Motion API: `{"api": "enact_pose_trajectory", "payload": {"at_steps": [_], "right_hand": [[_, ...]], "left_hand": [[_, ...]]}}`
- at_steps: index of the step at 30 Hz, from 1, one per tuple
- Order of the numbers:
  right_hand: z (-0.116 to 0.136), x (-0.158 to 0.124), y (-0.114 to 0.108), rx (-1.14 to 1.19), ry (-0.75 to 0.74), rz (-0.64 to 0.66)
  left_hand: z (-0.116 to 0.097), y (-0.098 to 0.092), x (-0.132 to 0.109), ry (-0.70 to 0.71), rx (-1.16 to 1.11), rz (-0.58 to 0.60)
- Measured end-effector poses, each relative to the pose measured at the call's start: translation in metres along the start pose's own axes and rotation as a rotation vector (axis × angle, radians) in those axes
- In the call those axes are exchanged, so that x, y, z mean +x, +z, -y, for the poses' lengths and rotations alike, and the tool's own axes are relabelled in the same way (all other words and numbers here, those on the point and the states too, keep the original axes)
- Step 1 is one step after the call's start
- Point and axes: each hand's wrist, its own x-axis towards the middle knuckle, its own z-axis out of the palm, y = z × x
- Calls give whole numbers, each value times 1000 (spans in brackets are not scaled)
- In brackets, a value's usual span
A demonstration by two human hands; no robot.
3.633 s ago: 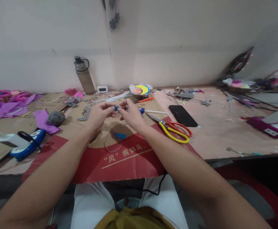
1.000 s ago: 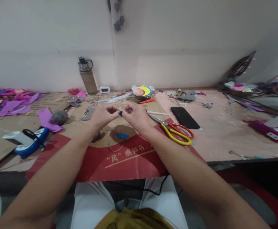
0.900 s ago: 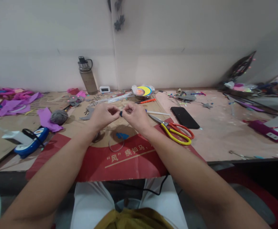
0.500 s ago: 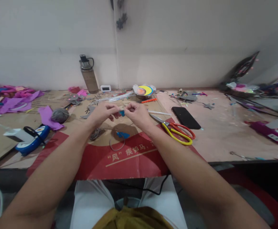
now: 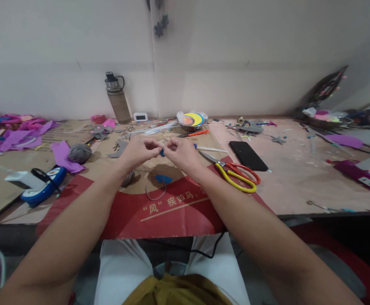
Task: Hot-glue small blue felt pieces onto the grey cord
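Note:
Over the middle of the table my left hand [image 5: 142, 151] and my right hand [image 5: 180, 151] meet fingertip to fingertip. Both pinch a small blue piece [image 5: 162, 152], mostly hidden by the fingers; its material is too small to tell. Below them, another blue piece [image 5: 164, 179] lies on the brown and red sheet, beside a loop of thin grey cord [image 5: 156, 199]. A coil of grey cord [image 5: 128, 178] sits partly behind my left wrist. Scissors with red and yellow handles [image 5: 236, 176] lie to the right of my right hand.
A black phone [image 5: 247, 156] lies beyond the scissors. Grey yarn [image 5: 80, 153], purple scraps [image 5: 64, 156] and a blue power strip [image 5: 43, 186] are at left. A bottle [image 5: 119, 101], small white clock [image 5: 140, 117] and bowl [image 5: 191, 123] stand at the back. The red sheet [image 5: 124, 216] reaches the table's front edge.
My left fingers have closed in on the small blue piece, and both hands' fingertips are now together. Less of the piece shows. A blue-ended white pen shows more beside my right hand.

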Motion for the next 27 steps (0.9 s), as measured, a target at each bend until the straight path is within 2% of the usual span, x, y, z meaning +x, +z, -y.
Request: {"api": "enact_pose_trajectory", "payload": {"at_steps": [5, 10, 13, 17, 20, 24, 27], "right_hand": [[5, -3, 0, -83, -69, 14], [0, -1, 3, -140, -88, 75], [-4, 1, 4, -99, -91, 99], [-7, 3, 5, 21, -20, 60], [-7, 2, 6, 53, -44, 59], [-1, -3, 9, 89, -172, 161], [4, -8, 9, 108, -219, 253]], "left_hand": [[2, 3, 1, 91, 169, -62], [8, 2, 3, 160, 347, 13], [12, 1, 4, 175, 393, -5], [16, -3, 7, 96, 339, -130], [19, -8, 8, 32, 316, -274], [22, -14, 9, -9, 221, -431], [25, -15, 9, -30, 47, -488]]}}
